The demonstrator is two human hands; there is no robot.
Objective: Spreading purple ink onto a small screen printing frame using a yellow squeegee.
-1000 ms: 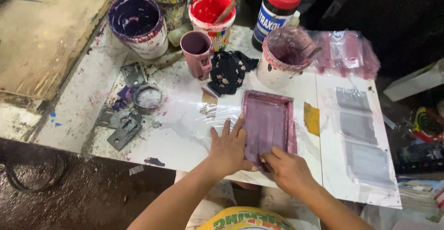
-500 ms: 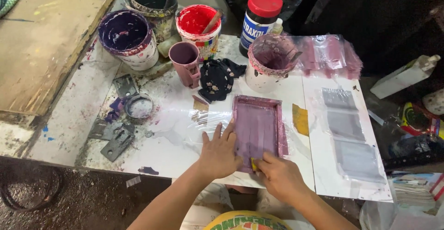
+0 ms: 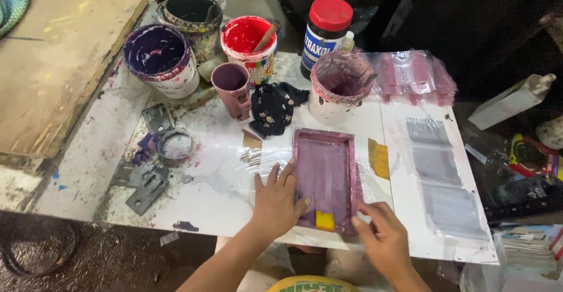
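At the far left a wooden board (image 3: 56,63) is cut off by the picture's edge. Beside it stand a purple paint tub (image 3: 157,57), a dark tub (image 3: 190,16) behind it, and a red paint tub (image 3: 249,42) with a stick in it. On the white table (image 3: 88,169) lie grey metal brackets (image 3: 146,183) and a ring (image 3: 174,143), their shapes hard to make out under paint stains. A purple cup (image 3: 231,86) and a black flowered cloth (image 3: 272,107) come next.

The left hand (image 3: 275,201) lies flat, fingers spread, on the left edge of the purple printing frame (image 3: 326,177), which sits on the table's near middle. The right hand (image 3: 381,236) grips the frame's near right corner, beside a small yellow piece (image 3: 324,220); what is under the fingers is hidden.

Further right are a stained white tub (image 3: 340,86), a red-lidded jar (image 3: 325,31), and clear plastic bags (image 3: 437,174) with grey prints.

Compared with half a second ago, the right hand has slid from the frame's bottom middle to its right corner, uncovering the yellow piece.
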